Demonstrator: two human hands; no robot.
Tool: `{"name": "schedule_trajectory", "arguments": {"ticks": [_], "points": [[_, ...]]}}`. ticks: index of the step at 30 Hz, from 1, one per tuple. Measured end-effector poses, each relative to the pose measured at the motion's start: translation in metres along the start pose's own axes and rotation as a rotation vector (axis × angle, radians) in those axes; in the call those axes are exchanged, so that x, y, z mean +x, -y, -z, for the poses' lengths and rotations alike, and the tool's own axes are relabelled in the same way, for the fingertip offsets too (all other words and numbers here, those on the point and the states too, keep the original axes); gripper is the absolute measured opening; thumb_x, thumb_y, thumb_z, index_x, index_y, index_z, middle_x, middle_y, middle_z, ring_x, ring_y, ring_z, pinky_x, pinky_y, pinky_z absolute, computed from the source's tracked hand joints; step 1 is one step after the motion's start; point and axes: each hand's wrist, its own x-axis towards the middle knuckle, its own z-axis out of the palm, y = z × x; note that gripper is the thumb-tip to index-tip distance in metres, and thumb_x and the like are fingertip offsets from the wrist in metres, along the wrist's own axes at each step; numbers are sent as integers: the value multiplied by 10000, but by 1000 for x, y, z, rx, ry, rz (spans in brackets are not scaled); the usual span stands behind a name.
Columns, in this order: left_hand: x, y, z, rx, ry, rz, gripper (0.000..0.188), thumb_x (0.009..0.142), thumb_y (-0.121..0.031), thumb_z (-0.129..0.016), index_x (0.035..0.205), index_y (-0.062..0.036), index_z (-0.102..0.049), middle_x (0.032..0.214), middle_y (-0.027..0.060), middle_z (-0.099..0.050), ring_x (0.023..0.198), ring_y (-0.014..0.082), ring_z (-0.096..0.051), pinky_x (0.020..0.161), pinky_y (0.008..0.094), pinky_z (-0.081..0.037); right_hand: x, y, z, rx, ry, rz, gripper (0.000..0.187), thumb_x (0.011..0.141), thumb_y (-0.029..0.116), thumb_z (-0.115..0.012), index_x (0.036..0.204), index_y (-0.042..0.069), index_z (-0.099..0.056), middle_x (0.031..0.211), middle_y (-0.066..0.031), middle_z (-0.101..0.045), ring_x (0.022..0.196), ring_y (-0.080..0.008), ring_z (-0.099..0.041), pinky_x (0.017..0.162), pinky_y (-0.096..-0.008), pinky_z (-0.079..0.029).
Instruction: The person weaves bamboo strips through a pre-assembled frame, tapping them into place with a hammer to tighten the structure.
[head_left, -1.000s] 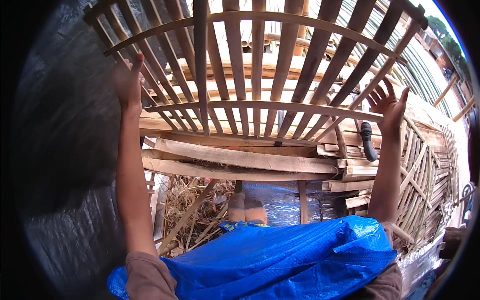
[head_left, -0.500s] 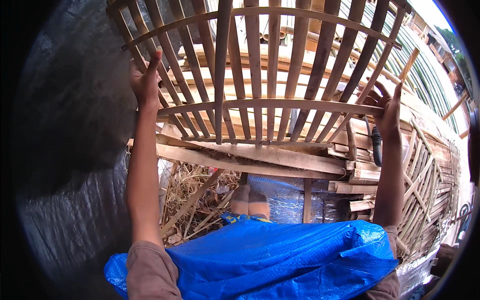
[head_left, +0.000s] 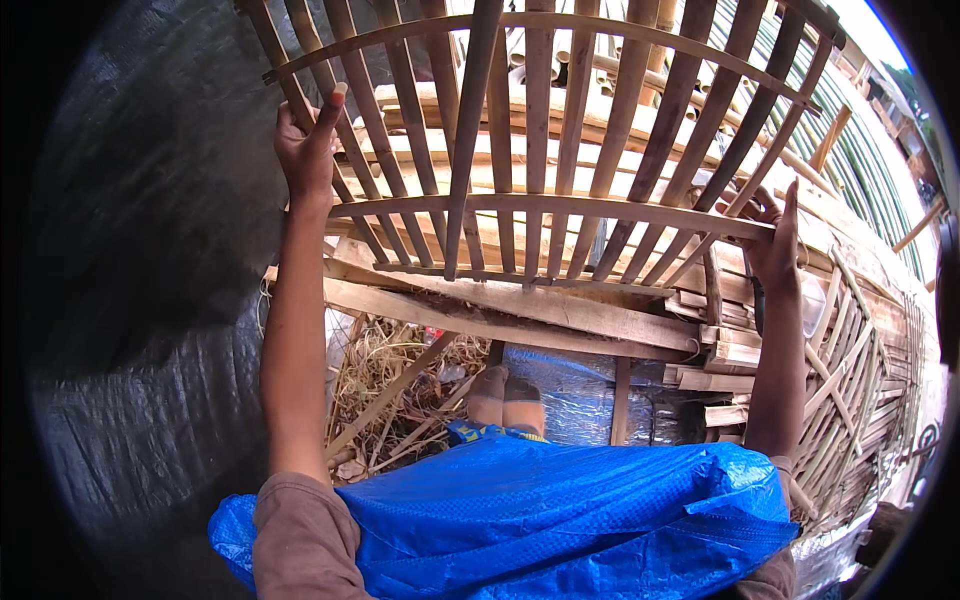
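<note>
A wide slatted bamboo panel (head_left: 537,130), its long strips crossed by curved cross strips, is held up in front of me. My left hand (head_left: 309,140) grips its outer left strip, thumb pointing up along it. At the right end of the lower cross strip my right hand (head_left: 772,232) holds the panel's edge, fingers partly hidden behind the strips. The panel hangs above a wooden bench (head_left: 520,312) of planks and split bamboo.
Blue plastic sheeting (head_left: 560,510) covers my lap. Below the bench lie dry shavings (head_left: 390,385). A dark tarp (head_left: 150,420) hangs at the left. A lattice of bamboo strips (head_left: 850,370) leans on the right, and green bamboo poles (head_left: 865,160) lie behind.
The bamboo panel has shifted slightly to the right, its lower edge a little higher. My left hand moved right with it; my right hand keeps hold near the same corner.
</note>
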Motion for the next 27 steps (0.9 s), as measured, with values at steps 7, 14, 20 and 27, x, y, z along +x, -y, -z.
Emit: {"name": "schedule_trajectory", "arguments": {"ticks": [7,14,20,27], "points": [[-11,2,6,43,13,22,295,975,-365,-650,886,-144,-475,644,-66,-387,549,33,-398,520,213,-357,-6,25,-18,-883,-145,114,394,1029,336,-491,1178,2,-637,1007,-139,-719,949,-218,-700,855,-336,-551],[-34,26,3,28,-70,49,357,992,-390,-621,809,-125,-467,611,-67,-359,532,37,-360,510,237,-300,30,16,-12,-996,-267,79,400,1004,317,-474,1027,-15,-697,926,-178,-729,883,-244,-717,794,-368,-534],[-31,35,4,118,19,-40,205,1047,-324,-526,980,-135,-482,676,-76,-377,534,13,-338,480,210,-283,25,-17,8,-951,-278,1,537,1023,424,-480,891,-47,-700,723,-153,-697,674,-201,-705,644,-336,-549],[-40,42,16,148,-106,26,288,1040,-362,-524,962,-96,-448,633,-42,-416,507,39,-418,461,224,-394,10,-29,-8,-1369,-319,277,508,1003,406,-466,886,-14,-727,782,-161,-725,743,-258,-704,731,-375,-532]]}}
